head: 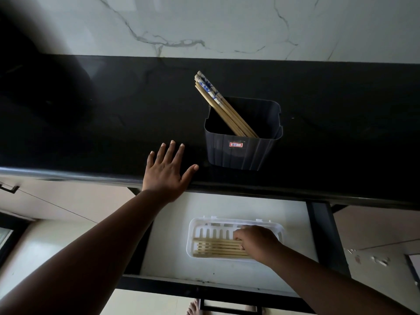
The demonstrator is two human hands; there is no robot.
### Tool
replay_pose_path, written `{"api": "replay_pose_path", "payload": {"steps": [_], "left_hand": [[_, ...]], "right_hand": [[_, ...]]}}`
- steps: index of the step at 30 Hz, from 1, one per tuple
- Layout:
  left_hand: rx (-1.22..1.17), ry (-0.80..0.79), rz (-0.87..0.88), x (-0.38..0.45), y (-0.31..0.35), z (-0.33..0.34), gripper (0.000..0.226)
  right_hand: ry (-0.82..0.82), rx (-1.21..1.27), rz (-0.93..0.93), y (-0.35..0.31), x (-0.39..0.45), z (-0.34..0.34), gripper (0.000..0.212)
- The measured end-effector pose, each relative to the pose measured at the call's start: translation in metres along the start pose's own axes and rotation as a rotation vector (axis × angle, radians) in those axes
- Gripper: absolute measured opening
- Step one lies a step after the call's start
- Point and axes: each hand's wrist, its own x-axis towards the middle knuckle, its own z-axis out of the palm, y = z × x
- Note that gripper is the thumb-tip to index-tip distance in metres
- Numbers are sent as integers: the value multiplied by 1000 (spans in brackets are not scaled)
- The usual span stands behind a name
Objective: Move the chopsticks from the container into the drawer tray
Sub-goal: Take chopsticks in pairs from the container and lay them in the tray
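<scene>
item: black countertop [91, 123], with a white veined wall behind it. on it stood a dark ribbed container [242, 153] bearing a small red-edged label on its near face. inside leaned a bundle of chopsticks [223, 108], their blue-and-white patterned ends pointing up and away over the far-left rim.

item: open drawer [168, 258] below the counter edge, white floor, dark frame. in it lay a white slotted tray [204, 228], holding a row of plain chopsticks in the tray [216, 247], lying flat and side by side along its near half.

item: left hand [167, 172], palm down on the countertop near its front edge, fingers spread flat, just left of the container and not touching it; it held nothing.

item: right hand [255, 243], lowered into the tray over the right ends of the chopsticks lying there, fingers curled down onto them; whether they were pinching any could not be told.
</scene>
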Motion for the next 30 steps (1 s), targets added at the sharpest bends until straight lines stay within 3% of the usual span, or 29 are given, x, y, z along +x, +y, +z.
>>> {"api": "replay_pose_path", "payload": {"steps": [7, 10, 12, 15, 18, 20, 22, 27, 30], "left_hand": [[-4, -8, 2, 0, -2, 2, 84], [-16, -66, -2, 4, -2, -1, 86], [-6, -111, -22, 6, 0, -4, 84], [37, -140, -31, 8, 5, -8, 79], [65, -142, 20, 16, 8, -10, 80], [55, -158, 45, 21, 10, -12, 83], [25, -155, 0, 20, 13, -9, 82], [-8, -181, -36, 20, 14, -4, 82], [-26, -208, -36, 23, 12, -7, 83]], "right_hand": [[-69, -9, -51, -20, -23, -48, 46], [-161, 35, -166, -49, -46, -100, 38], [-133, 113, -241, -70, -62, -142, 30], [-36, 432, -302, -98, -81, -206, 14], [277, 632, -356, -107, -81, -268, 19], [547, 563, -307, -108, -66, -297, 12], [714, 392, -199, -105, -45, -313, 6], [689, 228, -43, -101, 3, -298, 32], [726, 187, -7, -102, 21, -285, 31]]}}
